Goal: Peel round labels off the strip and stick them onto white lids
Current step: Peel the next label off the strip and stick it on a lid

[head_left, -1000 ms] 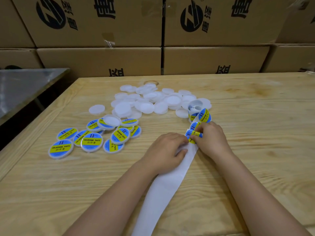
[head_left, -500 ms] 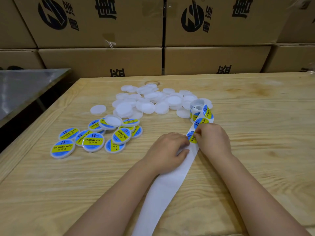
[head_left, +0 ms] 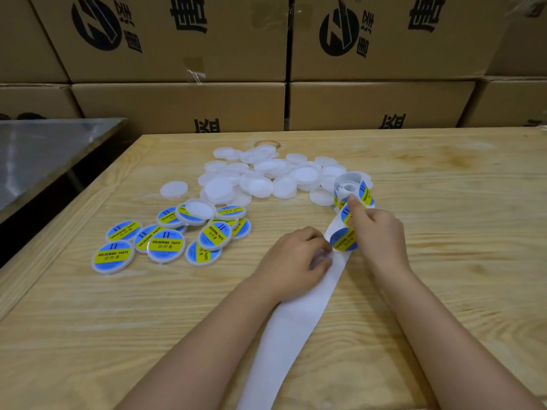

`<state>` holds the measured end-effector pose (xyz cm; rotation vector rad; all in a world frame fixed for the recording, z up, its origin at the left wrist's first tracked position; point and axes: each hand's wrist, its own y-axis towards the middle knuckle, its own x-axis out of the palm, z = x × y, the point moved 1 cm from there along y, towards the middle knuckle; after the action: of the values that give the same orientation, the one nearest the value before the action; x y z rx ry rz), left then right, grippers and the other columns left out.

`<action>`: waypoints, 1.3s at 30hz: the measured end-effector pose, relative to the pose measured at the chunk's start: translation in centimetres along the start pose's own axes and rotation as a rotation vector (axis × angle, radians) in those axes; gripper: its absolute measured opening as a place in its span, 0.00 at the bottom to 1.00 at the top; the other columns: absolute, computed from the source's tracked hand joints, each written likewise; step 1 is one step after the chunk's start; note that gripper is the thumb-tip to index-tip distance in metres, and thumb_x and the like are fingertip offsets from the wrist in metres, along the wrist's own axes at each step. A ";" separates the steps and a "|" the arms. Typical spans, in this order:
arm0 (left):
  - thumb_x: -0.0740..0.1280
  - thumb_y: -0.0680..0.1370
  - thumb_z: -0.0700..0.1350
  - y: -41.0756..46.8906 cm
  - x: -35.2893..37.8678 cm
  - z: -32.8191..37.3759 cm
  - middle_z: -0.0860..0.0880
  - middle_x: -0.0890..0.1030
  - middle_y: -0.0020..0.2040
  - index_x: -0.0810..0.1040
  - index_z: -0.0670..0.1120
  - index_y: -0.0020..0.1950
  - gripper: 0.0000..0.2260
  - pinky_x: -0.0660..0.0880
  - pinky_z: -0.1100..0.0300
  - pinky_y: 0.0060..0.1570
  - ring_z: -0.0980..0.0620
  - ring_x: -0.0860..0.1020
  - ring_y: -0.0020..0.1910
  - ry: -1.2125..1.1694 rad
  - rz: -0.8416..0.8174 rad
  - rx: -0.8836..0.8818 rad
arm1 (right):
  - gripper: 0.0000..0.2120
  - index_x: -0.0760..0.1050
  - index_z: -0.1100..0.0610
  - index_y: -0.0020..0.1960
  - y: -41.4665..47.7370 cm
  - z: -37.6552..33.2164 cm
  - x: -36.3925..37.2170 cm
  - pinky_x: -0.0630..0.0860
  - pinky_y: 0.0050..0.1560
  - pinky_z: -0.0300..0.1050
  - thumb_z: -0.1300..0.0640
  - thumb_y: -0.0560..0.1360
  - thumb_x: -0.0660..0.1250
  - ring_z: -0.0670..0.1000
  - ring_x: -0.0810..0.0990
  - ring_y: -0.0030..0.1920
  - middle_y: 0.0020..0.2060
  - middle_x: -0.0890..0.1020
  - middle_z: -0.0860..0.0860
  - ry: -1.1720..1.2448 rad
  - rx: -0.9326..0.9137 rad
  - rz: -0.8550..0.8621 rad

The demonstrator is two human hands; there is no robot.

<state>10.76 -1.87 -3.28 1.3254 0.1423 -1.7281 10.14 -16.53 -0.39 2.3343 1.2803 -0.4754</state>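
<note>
A: Where is the label?

B: Between the hands. The round label (head_left: 343,239) stands half lifted off the white strip (head_left: 296,327), its blue-and-yellow face towards us, on the nine o'clock side of the right hand (head_left: 379,235).

A: And the fingers?

B: As far as I can judge, the right hand's thumb and fingers are closed on the label's edge. Its index finger reaches to twelve o'clock, with the tip on the strip just below the roll (head_left: 352,187). The left hand (head_left: 296,258) has its fingers curled down, clamping the strip against the table (head_left: 444,202) just beside the label.

A: Why hold it that way?

B: Probably so the backing lies flat and taut while the label comes away. Loose paper would lift with it.

A: The lids?

B: Blank white lids (head_left: 260,179) lie heaped at eleven o'clock from the hands, well apart from them. Labelled lids (head_left: 165,245) cluster at nine to ten o'clock, likely kept separate so finished and unfinished don't mix.

A: The spent backing?

B: It runs bare to six o'clock, towards the person and out of the way.

A: What next?

B: I'd say the label must be freed fully and then a blank lid fetched. Neither hand holds one.
</note>
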 end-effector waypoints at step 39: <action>0.62 0.75 0.35 2.2 -2.4 -2.9 0.46 0.77 0.47 0.78 0.45 0.48 0.08 0.73 0.59 0.43 0.48 0.78 0.44 -0.245 0.586 -0.415 | 0.11 0.79 0.48 0.46 0.9 1.2 3.3 0.66 0.39 0.35 0.64 0.72 0.69 0.43 0.70 0.36 0.36 0.74 0.48 0.801 0.018 -0.229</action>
<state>14.34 -0.06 -1.64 0.7432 -0.0291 -1.2548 12.50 -15.30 -2.83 2.4868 1.8923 0.4503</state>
